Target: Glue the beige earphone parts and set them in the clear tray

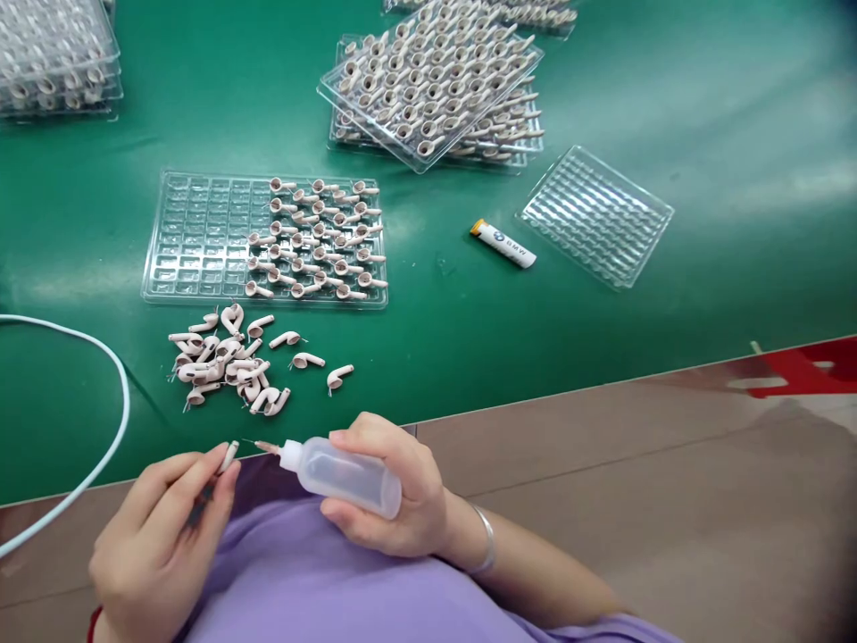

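Between the thumb and fingers of my left hand is a white earbud shell, its stem end sticking out to the right. My right hand is wrapped round a translucent squeeze bottle with a thin needle tip. The bottle lies tilted, its needle pointing left at the earbud shell, a small gap apart. Beyond my hands lies a loose pile of earbud shells, some with fine wires showing. Behind the pile, a clear compartment tray holds rows of earbud shells on its right side.
Stacked trays full of shells stand at the back, with more stacked trays at far left. A white tube with an orange cap lies by a clear tray. A white cable curves along the left. The green table's edge runs near me.
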### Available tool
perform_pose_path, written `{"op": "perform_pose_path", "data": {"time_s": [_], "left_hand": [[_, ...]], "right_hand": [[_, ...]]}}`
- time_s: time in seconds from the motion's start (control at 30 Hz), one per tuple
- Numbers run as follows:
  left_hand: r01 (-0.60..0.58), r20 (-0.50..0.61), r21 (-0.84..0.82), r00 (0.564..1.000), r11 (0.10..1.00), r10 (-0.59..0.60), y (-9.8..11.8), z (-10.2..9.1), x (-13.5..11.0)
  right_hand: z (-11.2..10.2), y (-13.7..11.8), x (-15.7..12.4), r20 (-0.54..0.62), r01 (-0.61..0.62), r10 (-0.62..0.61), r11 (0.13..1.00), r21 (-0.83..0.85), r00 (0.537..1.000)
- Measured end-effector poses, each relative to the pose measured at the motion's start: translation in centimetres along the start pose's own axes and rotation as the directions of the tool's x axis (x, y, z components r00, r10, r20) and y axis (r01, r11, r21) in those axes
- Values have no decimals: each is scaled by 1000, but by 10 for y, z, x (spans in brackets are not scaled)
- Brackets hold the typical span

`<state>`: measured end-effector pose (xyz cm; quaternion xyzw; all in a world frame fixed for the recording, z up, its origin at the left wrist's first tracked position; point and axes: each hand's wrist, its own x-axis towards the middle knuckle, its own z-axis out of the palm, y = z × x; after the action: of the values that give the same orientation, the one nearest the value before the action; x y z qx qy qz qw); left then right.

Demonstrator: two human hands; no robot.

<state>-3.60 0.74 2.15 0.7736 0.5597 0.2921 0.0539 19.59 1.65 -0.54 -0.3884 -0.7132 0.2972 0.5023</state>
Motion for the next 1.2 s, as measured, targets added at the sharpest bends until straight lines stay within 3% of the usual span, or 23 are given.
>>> {"op": "perform_pose_path", "data": {"time_s": [0.07,0.17,1.2], "left_hand": [[-194,-30,141,979,971,200,-7,2,-1],[-302,-21,220,949,928,314,-15,6,-1],[-285,-4,168,957,944,290,-16,11,-2]], "right_hand": [[0,0,1,8,18,-17,999,-26,1000],[1,0,2,16,39,-38,997,-71,999],[5,0,2,72,49,-39,988,-150,997]]}}
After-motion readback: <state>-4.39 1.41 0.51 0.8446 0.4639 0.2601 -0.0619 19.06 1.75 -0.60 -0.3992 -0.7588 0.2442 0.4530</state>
